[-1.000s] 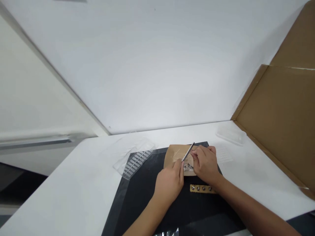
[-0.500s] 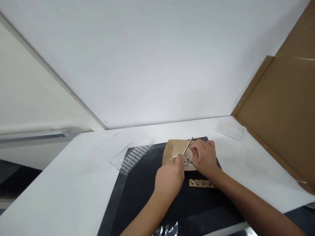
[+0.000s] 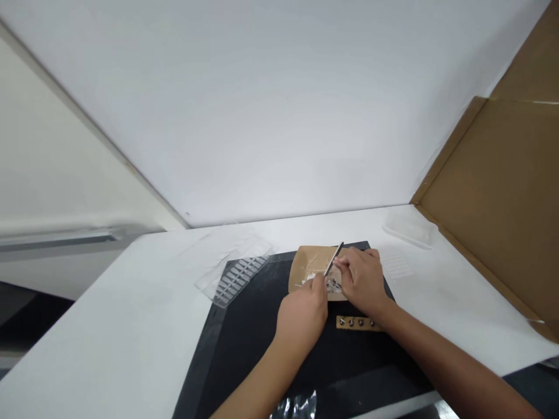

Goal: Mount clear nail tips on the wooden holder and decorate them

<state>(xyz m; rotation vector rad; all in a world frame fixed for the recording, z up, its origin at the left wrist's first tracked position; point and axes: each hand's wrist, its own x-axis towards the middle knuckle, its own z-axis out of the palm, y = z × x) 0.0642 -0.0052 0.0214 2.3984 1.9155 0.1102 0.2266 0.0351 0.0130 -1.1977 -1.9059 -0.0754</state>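
My left hand [image 3: 303, 305] is closed round the lower end of a slim grey stick with a dark edge [image 3: 334, 258], which looks like a file and slants up to the right. Just right of the stick, my right hand [image 3: 362, 279] is pinched. Whatever its fingertips hold is too small to make out. Both hands are above a brown paper tray [image 3: 297, 265] that contains small white and clear bits. Below the right wrist lies a tan strip [image 3: 356, 323] bearing several small dark, shiny pieces, its right end hidden by the forearm.
A black mat [image 3: 253, 343] lies on the white table [image 3: 109, 326]. At its left corner rests a clear plastic case with rows of nail-shaped pieces [image 3: 240, 278]. A clear box [image 3: 410, 228] and a clear sheet [image 3: 396, 265] are at the right, near a cardboard panel [image 3: 502, 203].
The stick has turned slightly in my left hand, showing more of its dark edge. Both hands stay almost in the same place.
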